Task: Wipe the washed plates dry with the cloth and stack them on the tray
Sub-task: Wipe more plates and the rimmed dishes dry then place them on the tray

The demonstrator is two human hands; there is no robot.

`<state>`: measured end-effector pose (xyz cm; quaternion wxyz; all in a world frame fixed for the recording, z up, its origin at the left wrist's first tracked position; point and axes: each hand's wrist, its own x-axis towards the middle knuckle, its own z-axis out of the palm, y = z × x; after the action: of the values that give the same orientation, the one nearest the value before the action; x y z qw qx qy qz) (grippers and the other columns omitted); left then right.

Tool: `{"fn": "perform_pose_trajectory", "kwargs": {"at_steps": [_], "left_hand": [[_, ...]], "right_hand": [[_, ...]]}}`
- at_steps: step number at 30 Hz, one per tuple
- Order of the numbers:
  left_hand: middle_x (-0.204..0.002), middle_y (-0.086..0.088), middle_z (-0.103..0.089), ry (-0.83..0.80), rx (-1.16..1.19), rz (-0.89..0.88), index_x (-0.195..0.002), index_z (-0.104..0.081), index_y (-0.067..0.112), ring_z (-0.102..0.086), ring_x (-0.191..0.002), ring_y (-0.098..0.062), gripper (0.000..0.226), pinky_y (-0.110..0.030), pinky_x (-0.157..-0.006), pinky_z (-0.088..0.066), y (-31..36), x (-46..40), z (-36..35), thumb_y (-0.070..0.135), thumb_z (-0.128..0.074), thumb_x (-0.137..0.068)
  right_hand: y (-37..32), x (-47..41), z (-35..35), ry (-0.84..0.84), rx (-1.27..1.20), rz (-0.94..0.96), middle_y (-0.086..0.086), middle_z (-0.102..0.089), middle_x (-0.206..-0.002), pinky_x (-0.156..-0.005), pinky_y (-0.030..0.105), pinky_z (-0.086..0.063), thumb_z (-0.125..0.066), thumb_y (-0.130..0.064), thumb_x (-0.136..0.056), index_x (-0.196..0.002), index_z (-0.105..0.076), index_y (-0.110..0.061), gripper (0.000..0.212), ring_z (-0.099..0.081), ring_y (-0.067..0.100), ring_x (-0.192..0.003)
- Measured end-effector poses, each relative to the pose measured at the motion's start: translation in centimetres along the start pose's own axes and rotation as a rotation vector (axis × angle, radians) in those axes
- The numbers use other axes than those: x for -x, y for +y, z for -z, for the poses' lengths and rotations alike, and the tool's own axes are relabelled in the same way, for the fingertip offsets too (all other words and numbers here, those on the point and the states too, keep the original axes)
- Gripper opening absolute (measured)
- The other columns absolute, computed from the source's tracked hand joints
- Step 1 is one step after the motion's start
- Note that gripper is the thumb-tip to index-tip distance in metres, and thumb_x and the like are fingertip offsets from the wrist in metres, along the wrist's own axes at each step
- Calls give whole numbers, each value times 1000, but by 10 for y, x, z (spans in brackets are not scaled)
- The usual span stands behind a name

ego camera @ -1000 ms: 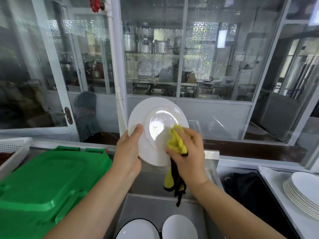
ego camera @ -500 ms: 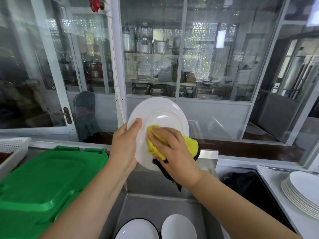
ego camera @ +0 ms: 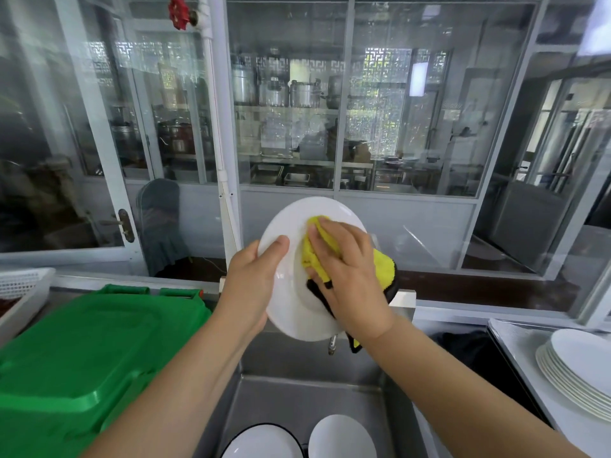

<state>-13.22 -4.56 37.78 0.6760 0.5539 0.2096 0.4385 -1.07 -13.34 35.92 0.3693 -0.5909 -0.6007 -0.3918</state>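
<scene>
The left hand [ego camera: 251, 279] grips the left edge of a white plate [ego camera: 287, 292], thumb curled over the rim, holding it tilted up above the steel sink [ego camera: 297, 398]. The right hand [ego camera: 347, 276] presses a yellow cloth [ego camera: 314, 256] flat against the plate's face, fingers [ego camera: 330, 233] straight and together; the cloth's black backing hangs below. Two more white plates [ego camera: 340, 438] lie in the sink. A stack of dried plates [ego camera: 578, 371] sits on the tabletop [ego camera: 522, 345] at right. A green bin lid [ego camera: 82, 358] lies at left.
</scene>
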Motion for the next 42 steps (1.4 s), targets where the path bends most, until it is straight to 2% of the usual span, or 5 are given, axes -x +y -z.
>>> {"fn": "perform_pose_trajectory", "kwargs": {"at_steps": [9, 16, 24, 34, 42], "left_hand": [[-77, -2, -75, 20, 27, 5, -84, -69, 15, -70, -68, -16, 12, -28, -56, -56, 10, -1, 9, 23, -62, -90], [-75, 0, -75, 14, 48, 25, -85, -70, 15, -70, -63, -14, 11, -23, -50, -53, 11, 3, 16, 18, -60, -91], [-65, 2, -68, -196, -248, -35, -68, -72, 27, -64, -63, -12, 17, -31, -63, -46, -3, 14, -2, 30, -66, -85], [-78, -3, -73, -99, -187, -141, -79, -73, 28, -68, -75, -19, 21, -36, -68, -52, 0, 25, 4, 44, -61, -72], [-92, 11, -74, -243, -144, -226, -92, -72, 44, -69, -85, -6, 20, -17, -65, -52, -5, 22, 2, 38, -64, -75]], "right_hand": [[8, 35, 0, -77, -42, 226, 6, -42, -135, -105, 36, -38, -73, -9, -83, -122, -62, 1, 42, -45, 27, -118], [31, 12, 24, -58, 102, -30, 20, -56, -125, -97, 42, -43, -79, 5, -69, -123, -60, 4, 57, -40, 30, -111], [5, -37, 20, -105, -159, -4, 10, -58, -125, -102, 40, -39, -59, -26, -91, -121, -65, -9, 35, -50, 28, -116], [22, -9, 13, 165, -695, -807, -9, -66, -106, -88, 21, -46, -58, -33, -92, -101, -65, -44, 16, -61, 3, -99], [24, 5, 13, 479, -896, -1282, -8, -65, -67, -64, 27, -49, -66, -36, -87, -68, -64, -24, 23, -60, 8, -63]]}}
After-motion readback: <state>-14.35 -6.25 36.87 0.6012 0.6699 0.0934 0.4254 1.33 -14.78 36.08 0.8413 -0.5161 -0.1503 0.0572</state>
